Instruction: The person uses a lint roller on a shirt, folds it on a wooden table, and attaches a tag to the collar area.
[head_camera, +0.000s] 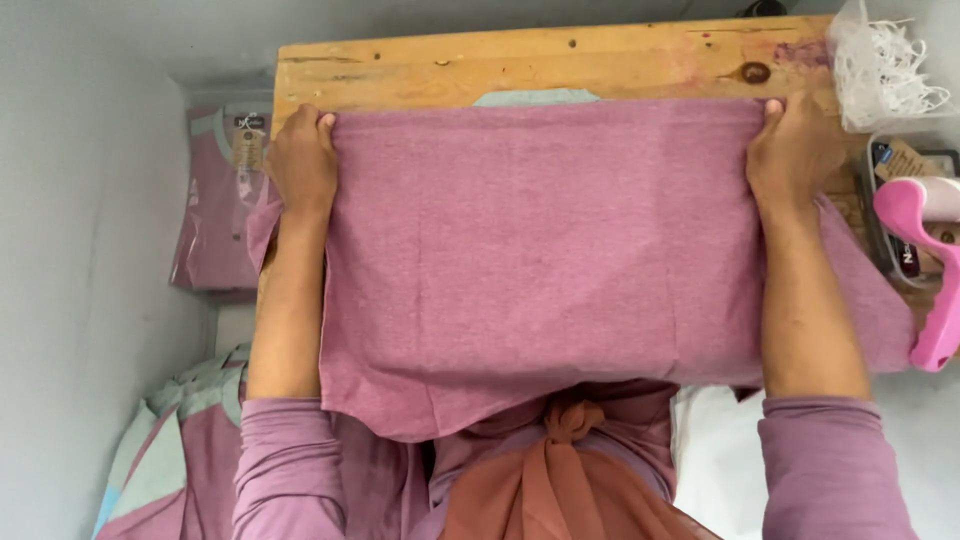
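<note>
Both arms extended forward, roughly parallel, well apart, forearms bare, purple sleeves pushed up near elbows. Left hand (302, 160) seen knuckles up, fingers curled closed in pinching grip. Right hand (790, 155) held likewise, fingers curled shut, level with left. Wrists kept straight.

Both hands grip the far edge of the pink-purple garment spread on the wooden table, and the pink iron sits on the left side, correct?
Not quite. In the head view the left hand and right hand do grip the far edge of the pink-purple garment on the wooden table, but the pink iron sits on the right side, not the left.
</note>
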